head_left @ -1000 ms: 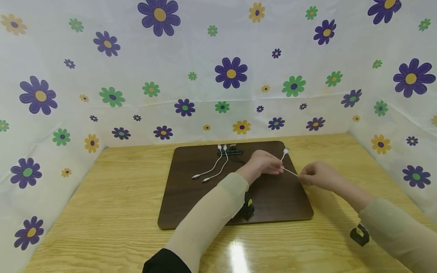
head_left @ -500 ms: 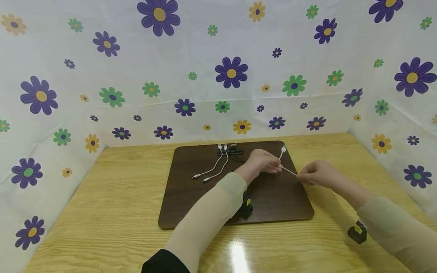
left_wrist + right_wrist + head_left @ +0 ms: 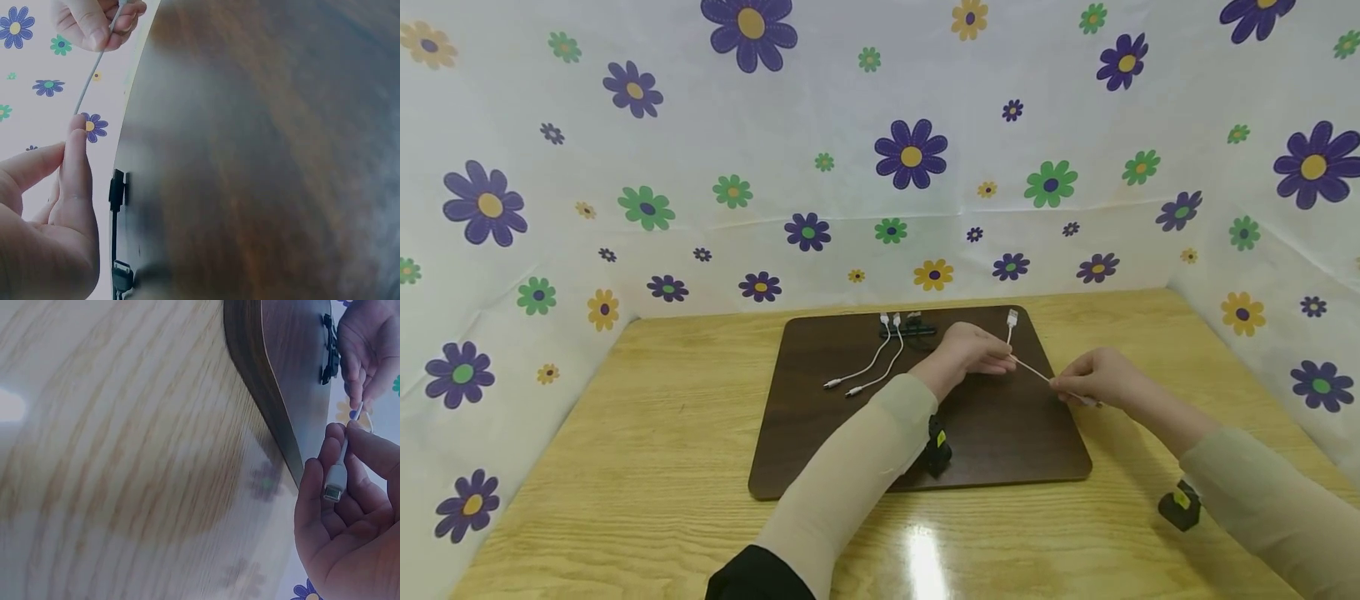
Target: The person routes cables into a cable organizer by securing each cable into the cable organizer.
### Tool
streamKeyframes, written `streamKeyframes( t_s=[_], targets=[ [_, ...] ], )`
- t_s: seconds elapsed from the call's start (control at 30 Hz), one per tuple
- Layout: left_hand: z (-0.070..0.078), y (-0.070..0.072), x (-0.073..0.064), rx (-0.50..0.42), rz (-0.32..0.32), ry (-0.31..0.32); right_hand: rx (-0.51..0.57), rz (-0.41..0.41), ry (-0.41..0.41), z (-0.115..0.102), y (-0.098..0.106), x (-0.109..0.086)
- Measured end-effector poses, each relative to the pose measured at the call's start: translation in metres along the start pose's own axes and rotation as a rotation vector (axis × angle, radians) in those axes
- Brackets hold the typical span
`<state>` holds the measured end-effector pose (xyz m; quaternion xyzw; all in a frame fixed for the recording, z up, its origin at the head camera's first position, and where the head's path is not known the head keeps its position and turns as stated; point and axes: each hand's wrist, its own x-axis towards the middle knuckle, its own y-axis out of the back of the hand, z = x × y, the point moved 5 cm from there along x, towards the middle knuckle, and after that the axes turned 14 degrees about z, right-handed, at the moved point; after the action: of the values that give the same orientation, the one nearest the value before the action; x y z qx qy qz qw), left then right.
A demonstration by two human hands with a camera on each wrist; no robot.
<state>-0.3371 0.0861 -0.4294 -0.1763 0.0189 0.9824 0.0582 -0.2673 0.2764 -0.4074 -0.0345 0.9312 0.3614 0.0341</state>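
Observation:
A white USB cable (image 3: pixel 1032 367) is stretched between my two hands above the right part of a dark brown board (image 3: pixel 1000 442). My left hand (image 3: pixel 970 350) pinches it between thumb and fingers near the USB-A plug (image 3: pixel 1012 319), which sticks up past the fingertips. My right hand (image 3: pixel 1097 382) pinches the cable at the other end, over the board's right edge. In the right wrist view, the USB-C plug (image 3: pixel 335 484) lies over the curled fingers of that hand. The left wrist view shows the taut cable (image 3: pixel 94 75) running between both hands.
Two white cables (image 3: pixel 876 358) lie side by side on the board, their upper ends at a black cable holder (image 3: pixel 917 331). A black cable runs beside it. The board rests on a light wooden table (image 3: pixel 647 433). Flowered cloth (image 3: pixel 842 183) hangs behind and at both sides.
The USB-A plug has swung left to point nearly straight up. Both hands have shifted slightly left. The cable's far end now shows beyond the right hand's fingers.

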Motion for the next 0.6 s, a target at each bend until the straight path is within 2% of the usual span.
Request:
streamKeyframes(
  t_s=[0.6],
  targets=[
    [0.006, 0.015, 0.002, 0.002, -0.002, 0.013, 0.013, -0.023, -0.024, -0.009, -0.005, 0.008]
  ],
)
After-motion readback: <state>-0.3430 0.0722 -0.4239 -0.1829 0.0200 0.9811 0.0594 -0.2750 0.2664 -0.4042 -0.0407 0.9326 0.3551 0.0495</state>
